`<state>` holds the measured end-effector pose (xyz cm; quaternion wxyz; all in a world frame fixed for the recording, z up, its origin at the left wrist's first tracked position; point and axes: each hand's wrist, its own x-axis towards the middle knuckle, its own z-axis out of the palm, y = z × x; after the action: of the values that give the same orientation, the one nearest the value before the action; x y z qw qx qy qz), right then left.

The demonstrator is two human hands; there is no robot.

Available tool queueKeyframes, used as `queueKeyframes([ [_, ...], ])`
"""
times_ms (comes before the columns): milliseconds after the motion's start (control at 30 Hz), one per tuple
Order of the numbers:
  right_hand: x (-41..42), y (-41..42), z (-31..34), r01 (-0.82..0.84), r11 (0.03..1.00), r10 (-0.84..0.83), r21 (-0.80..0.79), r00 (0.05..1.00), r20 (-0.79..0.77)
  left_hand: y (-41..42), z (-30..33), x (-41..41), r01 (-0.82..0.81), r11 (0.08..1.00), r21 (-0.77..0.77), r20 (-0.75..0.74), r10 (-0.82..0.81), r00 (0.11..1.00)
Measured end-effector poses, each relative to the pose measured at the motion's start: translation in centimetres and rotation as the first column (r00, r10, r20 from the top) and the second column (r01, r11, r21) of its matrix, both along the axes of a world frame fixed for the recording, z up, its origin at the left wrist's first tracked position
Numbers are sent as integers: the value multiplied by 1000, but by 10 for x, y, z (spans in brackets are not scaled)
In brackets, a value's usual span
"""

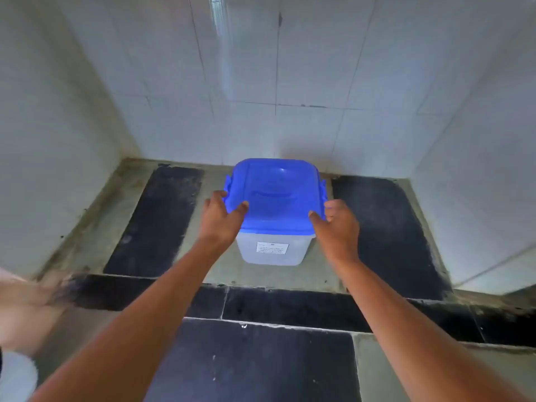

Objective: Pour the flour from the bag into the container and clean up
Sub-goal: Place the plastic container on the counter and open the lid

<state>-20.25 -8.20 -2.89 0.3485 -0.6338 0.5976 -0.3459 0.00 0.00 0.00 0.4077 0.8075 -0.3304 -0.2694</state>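
A translucent white plastic container with a blue clip-on lid and a white label on its front stands on the stone floor of a tiled alcove. My left hand grips the lid's near left corner, thumb on top and fingers curled at the left side clip. At the near right corner my right hand holds the lid the same way, thumb on top and fingers by the right clip. No flour bag is in view.
White tiled walls close the alcove at the back and both sides. Dark stone slabs lie left and right of the container, with a dark step in front. A blurred pale shape sits at the far left edge.
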Motion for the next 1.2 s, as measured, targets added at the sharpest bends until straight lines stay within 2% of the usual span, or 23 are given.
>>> queueKeyframes([
  [67, 3, -25, -26, 31, 999, -31, 16, 999, -25, -17, -22, 9, -47, 999, 21, -41, 48, 998],
  [133, 9, -49, -44, 46, 991, -46, 124, 999, -7, -35, -45, 19, -92, 996, 6, -135, 92, 987],
  [233, 20, -76, -74, -34, 967, -11, 252, 985, 175, -49, -79, 25, -115, 990, -85, -240, 92, 967],
  [333, 25, -87, -91, 1, 966, -90, 259, 939, 333, -54, -86, 30, -205, 970, -130, -355, 147, 923],
  [433, 22, -79, -89, -17, 960, -115, 281, 888, 446, -43, -76, 41, -232, 970, -76, -445, 175, 878],
  [633, 3, -22, -50, -109, 943, -57, 314, 878, 476, 21, -52, 49, -157, 987, -35, -578, 108, 809],
  [733, -8, 23, -10, -115, 926, -64, 359, 890, 451, 66, -10, 37, -157, 988, -1, -609, 124, 783],
  [867, -25, 89, 73, -85, 918, -78, 387, 918, 388, 134, 84, 21, -93, 995, 33, -629, 93, 772],
  [1033, -58, 176, 224, -174, 906, 26, 385, 932, 361, 228, 220, -5, -83, 993, 79, -662, 114, 740],
  [1200, -92, 262, 396, -262, 875, 95, 407, 917, 387, 322, 376, -31, -65, 991, 120, -637, 127, 760],
])
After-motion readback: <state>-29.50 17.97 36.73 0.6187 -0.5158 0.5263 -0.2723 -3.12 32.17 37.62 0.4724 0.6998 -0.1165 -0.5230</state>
